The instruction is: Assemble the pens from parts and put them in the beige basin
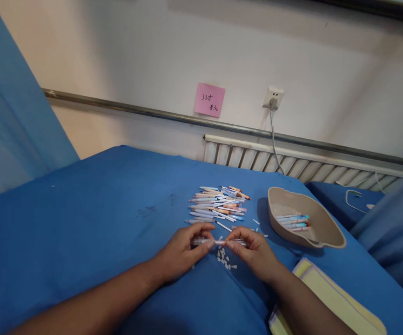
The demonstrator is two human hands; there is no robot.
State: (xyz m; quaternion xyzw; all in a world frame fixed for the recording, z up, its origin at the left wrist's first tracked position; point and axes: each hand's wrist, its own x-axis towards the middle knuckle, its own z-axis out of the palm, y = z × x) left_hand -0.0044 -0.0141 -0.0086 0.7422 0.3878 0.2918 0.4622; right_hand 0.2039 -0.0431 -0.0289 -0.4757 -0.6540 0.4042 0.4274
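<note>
My left hand (184,251) and my right hand (252,249) meet over the blue cloth, each pinching one end of a pale pen (210,242) held level between them. Just below the pen lie several small white caps or tips (225,261). Beyond my fingers sits a loose pile of pastel pens and thin white refills (218,204). To the right stands a beige tray (327,235) holding a few blue-capped pens (294,222).
The blue cloth (100,223) covers the whole work surface. A yellow folded cloth (330,298) lies at my right forearm. Behind are a radiator (292,160), a wall socket with a plugged cable (273,98), a pink note (209,100) and a blue curtain (9,102) on the left.
</note>
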